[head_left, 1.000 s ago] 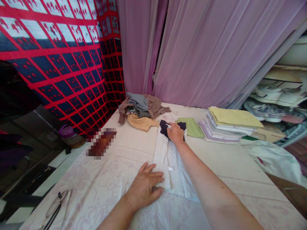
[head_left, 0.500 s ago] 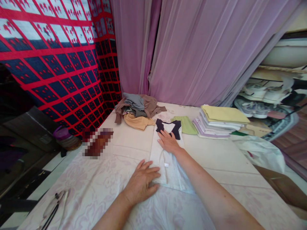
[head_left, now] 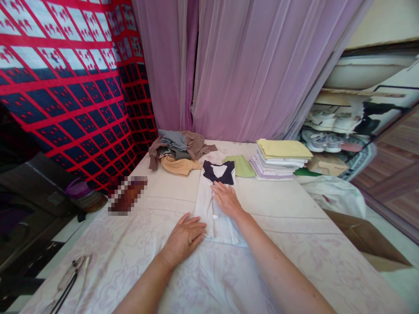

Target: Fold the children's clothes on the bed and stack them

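A white shirt (head_left: 204, 203) with a dark, white-dotted collar lies on the bed in front of me, its sides folded inward into a long narrow strip. A small white tag shows near its middle. My right hand (head_left: 225, 198) rests flat on the shirt just below the collar, fingers stretched out. At the shirt's lower left edge, my left hand (head_left: 186, 235) lies with its fingers spread and the tips touching the cloth. Neither hand grips anything.
Behind the shirt sit a heap of crumpled clothes (head_left: 180, 146), a folded green garment (head_left: 240, 165) and a stack of folded clothes (head_left: 279, 161). Eyeglasses (head_left: 70, 277) lie at the near left. Shoes (head_left: 327, 141) stand on a rack at the right, past a cardboard box (head_left: 366, 240).
My right hand has slid down slightly from the dark collar onto the white cloth. The left hand stays by the lower left edge, its fingers closer together. The view has turned a little right.
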`<state>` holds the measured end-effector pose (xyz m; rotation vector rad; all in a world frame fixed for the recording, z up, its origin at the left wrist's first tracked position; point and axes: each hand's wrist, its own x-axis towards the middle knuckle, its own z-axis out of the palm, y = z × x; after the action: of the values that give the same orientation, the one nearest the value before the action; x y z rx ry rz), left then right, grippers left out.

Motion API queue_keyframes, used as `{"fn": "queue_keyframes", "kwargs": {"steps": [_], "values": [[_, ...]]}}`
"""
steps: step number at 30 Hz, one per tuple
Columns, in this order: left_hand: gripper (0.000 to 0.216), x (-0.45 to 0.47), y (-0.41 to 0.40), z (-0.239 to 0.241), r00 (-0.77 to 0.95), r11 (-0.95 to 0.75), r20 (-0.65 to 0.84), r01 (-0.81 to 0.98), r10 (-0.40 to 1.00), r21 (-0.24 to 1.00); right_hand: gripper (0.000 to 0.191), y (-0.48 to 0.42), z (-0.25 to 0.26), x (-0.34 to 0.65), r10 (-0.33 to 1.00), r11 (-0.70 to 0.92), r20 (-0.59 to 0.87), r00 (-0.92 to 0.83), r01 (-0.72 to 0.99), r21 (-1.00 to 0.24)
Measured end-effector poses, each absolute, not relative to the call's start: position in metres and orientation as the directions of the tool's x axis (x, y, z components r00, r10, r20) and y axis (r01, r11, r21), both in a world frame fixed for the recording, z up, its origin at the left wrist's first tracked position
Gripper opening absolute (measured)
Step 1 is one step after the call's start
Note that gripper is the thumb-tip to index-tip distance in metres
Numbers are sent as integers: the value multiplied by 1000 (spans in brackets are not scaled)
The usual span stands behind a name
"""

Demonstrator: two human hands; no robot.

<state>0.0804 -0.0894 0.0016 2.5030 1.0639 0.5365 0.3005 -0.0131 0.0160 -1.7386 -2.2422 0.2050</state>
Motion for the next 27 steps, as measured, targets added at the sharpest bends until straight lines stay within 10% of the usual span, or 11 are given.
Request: {"fn": "queue_keyframes", "kwargs": {"steps": [8,13,16,21,27], "values": [[40,79,-90,7,679,-671,152,618,718,410,28,-74,25,375,990,-133,-20,137,907,-399],[24,83,-88,19,733,-734,126,625,669,266,42,-124,20,390,981,-46,-184,-65,840,-541],[16,90,-88,29,779,-780,81,608,622,145,62,-138,13,383,974,125,-82,-211,805,-579],[19,100,-92,40,776,-776,-19,630,631,-25,41,-145,1,375,947,320,171,-271,798,-510],[30,98,-98,35,676,-675,14,733,736,81,25,-147,0,375,896,384,363,-255,855,-349]]}}
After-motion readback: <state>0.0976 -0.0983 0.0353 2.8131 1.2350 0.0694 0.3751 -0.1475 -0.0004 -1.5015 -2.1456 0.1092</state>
